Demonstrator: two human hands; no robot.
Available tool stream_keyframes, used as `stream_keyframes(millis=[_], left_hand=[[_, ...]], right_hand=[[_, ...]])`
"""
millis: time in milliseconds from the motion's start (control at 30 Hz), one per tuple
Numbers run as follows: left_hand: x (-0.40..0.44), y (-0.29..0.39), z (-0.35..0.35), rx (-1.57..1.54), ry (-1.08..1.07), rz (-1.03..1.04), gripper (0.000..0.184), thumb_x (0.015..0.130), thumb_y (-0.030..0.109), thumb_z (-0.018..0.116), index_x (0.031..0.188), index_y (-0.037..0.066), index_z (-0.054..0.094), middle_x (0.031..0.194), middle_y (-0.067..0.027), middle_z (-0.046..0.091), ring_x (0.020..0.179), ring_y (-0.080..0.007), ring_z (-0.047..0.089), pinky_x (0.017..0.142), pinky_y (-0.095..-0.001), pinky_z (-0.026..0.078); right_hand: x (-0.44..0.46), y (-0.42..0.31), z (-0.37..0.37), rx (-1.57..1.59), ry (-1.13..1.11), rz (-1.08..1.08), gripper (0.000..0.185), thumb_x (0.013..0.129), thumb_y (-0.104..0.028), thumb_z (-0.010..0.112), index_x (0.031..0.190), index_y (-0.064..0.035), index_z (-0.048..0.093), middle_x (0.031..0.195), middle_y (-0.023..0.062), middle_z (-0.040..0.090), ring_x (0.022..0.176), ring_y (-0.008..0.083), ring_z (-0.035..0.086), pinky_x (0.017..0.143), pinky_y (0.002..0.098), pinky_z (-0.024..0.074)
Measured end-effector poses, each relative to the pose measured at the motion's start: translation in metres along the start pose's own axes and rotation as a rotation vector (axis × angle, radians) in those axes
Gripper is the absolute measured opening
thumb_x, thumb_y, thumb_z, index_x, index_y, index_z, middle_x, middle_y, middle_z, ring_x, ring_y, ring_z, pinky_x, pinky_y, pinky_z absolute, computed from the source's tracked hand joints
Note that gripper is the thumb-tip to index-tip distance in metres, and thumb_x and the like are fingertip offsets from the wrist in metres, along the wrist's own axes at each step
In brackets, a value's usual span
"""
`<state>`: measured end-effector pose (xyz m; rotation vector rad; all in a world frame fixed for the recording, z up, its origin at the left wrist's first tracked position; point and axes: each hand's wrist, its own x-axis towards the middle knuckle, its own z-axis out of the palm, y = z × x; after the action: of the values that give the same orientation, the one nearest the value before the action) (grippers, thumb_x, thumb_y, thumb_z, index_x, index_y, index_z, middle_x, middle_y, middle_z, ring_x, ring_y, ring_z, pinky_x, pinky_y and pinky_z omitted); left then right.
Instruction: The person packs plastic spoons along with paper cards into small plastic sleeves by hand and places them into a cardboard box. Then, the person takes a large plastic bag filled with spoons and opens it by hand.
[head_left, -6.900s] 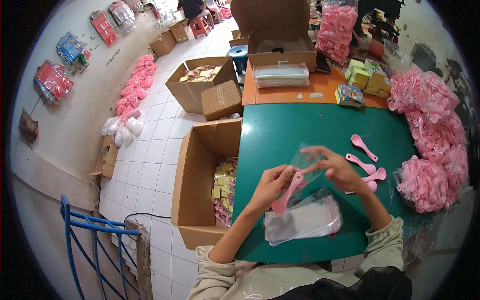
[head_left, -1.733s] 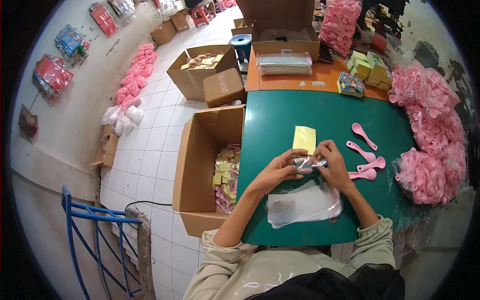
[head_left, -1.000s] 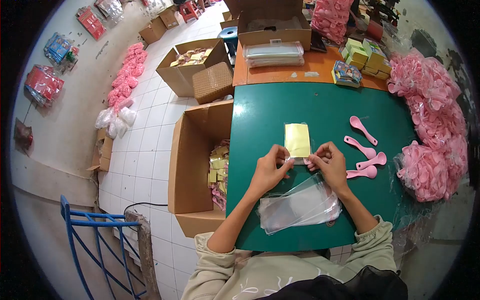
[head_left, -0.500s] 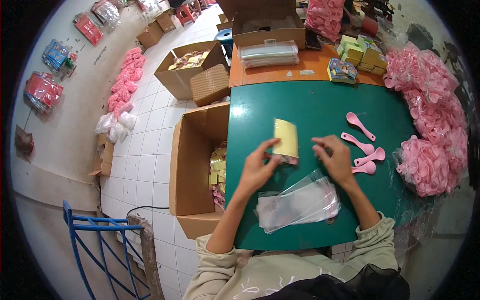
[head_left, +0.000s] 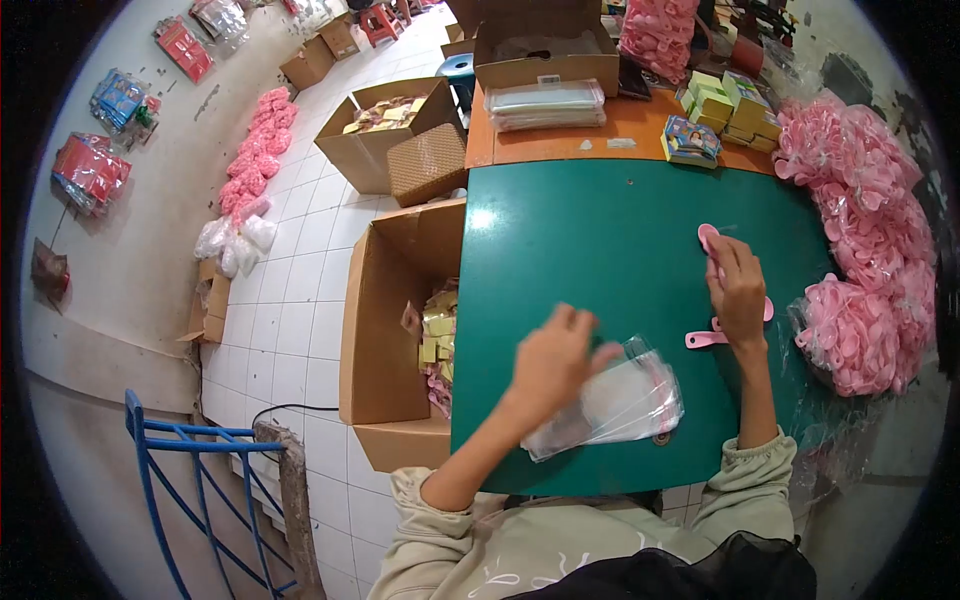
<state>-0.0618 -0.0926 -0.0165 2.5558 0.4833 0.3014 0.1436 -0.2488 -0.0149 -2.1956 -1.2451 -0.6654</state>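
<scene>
My right hand (head_left: 738,295) is at the right of the green table, fingers closed round a pink plastic measuring spoon (head_left: 708,232) whose bowl shows beyond the fingertips. Under and beside that hand lie more pink spoons (head_left: 706,340), partly covered by it. My left hand (head_left: 555,365) is smeared by motion, its thumb apart from the fingers and nothing visible in it. It is over the left part of a fanned pile of clear plastic bags (head_left: 630,400). A small packet (head_left: 411,318) shows at the opening of the large carton (head_left: 385,300) left of the table.
Several yellow-carded packets (head_left: 438,335) lie inside the large carton. Bagged pink spoons (head_left: 855,330) line the table's right side. Behind, an orange surface (head_left: 640,135) bears stacked bags (head_left: 545,105), small yellow boxes (head_left: 708,105) and an open carton (head_left: 545,70). A blue metal rail (head_left: 200,440) stands left.
The yellow-carded packet has left my left hand, and a packet now shows at the carton. That hand has moved back over the bags. My right hand has moved right and taken hold of a spoon.
</scene>
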Motion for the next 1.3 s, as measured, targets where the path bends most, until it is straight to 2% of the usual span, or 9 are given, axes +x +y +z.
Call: stream_keyframes(millis=[133, 233, 333, 567, 667, 967, 1033, 1167, 1300], left_hand=[[-0.002, 0.001, 0.031, -0.109, -0.061, 0.118, 0.033, 0.077, 0.027, 0.07, 0.098, 0.007, 0.054, 0.088, -0.0108, 0.052, 0.075, -0.0294, 0.059, 0.065, -0.0403, 0.048], [-0.001, -0.009, 0.033, -0.221, -0.054, 0.153, 0.031, 0.076, 0.018, 0.069, 0.1, 0.006, 0.053, 0.09, -0.0109, 0.052, 0.078, -0.0287, 0.058, 0.068, -0.039, 0.048], [-0.001, -0.003, 0.029, -0.244, 0.011, 0.113, 0.037, 0.075, 0.012, 0.07, 0.107, 0.006, 0.052, 0.093, -0.0112, 0.051, 0.078, -0.0276, 0.058, 0.07, -0.0387, 0.048], [0.003, -0.01, 0.034, -0.528, -0.07, 0.076, 0.05, 0.073, 0.003, 0.069, 0.118, 0.006, 0.05, 0.089, -0.01, 0.057, 0.079, -0.0234, 0.058, 0.072, -0.0357, 0.048], [0.005, -0.012, 0.03, -0.315, 0.053, 0.201, 0.051, 0.072, 0.002, 0.07, 0.119, 0.006, 0.05, 0.081, -0.0084, 0.061, 0.076, -0.0219, 0.061, 0.069, -0.0334, 0.05], [0.006, -0.015, 0.029, -0.681, 0.017, 0.017, 0.037, 0.082, 0.006, 0.065, 0.116, 0.004, 0.051, 0.097, -0.0127, 0.067, 0.083, -0.0231, 0.067, 0.072, -0.0316, 0.054], [0.008, -0.022, 0.029, -0.588, 0.058, 0.052, 0.03, 0.083, 0.007, 0.064, 0.11, 0.002, 0.053, 0.096, -0.0121, 0.067, 0.084, -0.0209, 0.067, 0.073, -0.0307, 0.054], [0.011, -0.023, 0.014, -0.697, 0.048, -0.016, 0.016, 0.085, 0.006, 0.061, 0.098, -0.003, 0.057, 0.093, -0.0124, 0.067, 0.086, -0.0178, 0.066, 0.075, -0.0288, 0.054], [0.013, -0.029, 0.018, -1.072, -0.174, -0.202, 0.013, 0.087, 0.006, 0.06, 0.096, -0.003, 0.057, 0.092, -0.0133, 0.067, 0.085, -0.0161, 0.066, 0.077, -0.027, 0.054]], right_hand=[[-0.001, -0.019, -0.006, 0.374, 0.147, 0.142, 0.03, 0.082, 0.002, 0.059, 0.112, -0.0008, 0.056, 0.094, 0.0103, 0.061, 0.081, 0.0203, 0.064, 0.07, 0.0309, 0.0522], [-0.004, -0.033, -0.006, 0.886, 0.013, 0.426, 0.026, 0.085, 0.001, 0.058, 0.11, 0.0008, 0.056, 0.09, 0.0062, 0.06, 0.075, 0.0148, 0.065, 0.067, 0.0278, 0.0532], [-0.008, -0.035, -0.006, 0.953, -0.093, 0.427, 0.023, 0.086, 0.0, 0.057, 0.109, 0.0014, 0.056, 0.09, 0.0038, 0.059, 0.073, 0.0134, 0.064, 0.068, 0.0265, 0.0532], [-0.008, -0.032, -0.005, 0.819, -0.153, 0.289, 0.021, 0.085, -0.002, 0.058, 0.106, 0.0011, 0.057, 0.08, 0.0036, 0.06, 0.071, 0.0125, 0.064, 0.064, 0.0241, 0.0514], [-0.01, -0.035, -0.003, 0.858, -0.148, 0.302, 0.021, 0.085, -0.002, 0.058, 0.106, 0.0006, 0.058, 0.078, 0.0038, 0.06, 0.069, 0.012, 0.064, 0.063, 0.0241, 0.0512], [-0.01, -0.038, -0.002, 0.731, -0.196, 0.235, 0.016, 0.084, -0.002, 0.059, 0.1, 0.0001, 0.06, 0.074, 0.0051, 0.06, 0.065, 0.0119, 0.064, 0.06, 0.0238, 0.051], [-0.008, -0.041, -0.004, 0.71, -0.216, 0.237, 0.015, 0.084, -0.002, 0.059, 0.099, 0.0002, 0.06, 0.073, 0.0054, 0.06, 0.065, 0.012, 0.064, 0.059, 0.0239, 0.0509], [-0.009, -0.041, -0.001, 0.673, -0.053, 0.297, 0.016, 0.086, -0.003, 0.059, 0.101, -0.0003, 0.058, 0.075, 0.005, 0.06, 0.066, 0.0118, 0.064, 0.061, 0.0238, 0.0512], [-0.01, -0.046, 0.002, 0.847, 0.209, 0.374, 0.017, 0.088, -0.004, 0.057, 0.105, 0.0003, 0.055, 0.08, 0.0047, 0.059, 0.068, 0.0127, 0.063, 0.063, 0.024, 0.052]])
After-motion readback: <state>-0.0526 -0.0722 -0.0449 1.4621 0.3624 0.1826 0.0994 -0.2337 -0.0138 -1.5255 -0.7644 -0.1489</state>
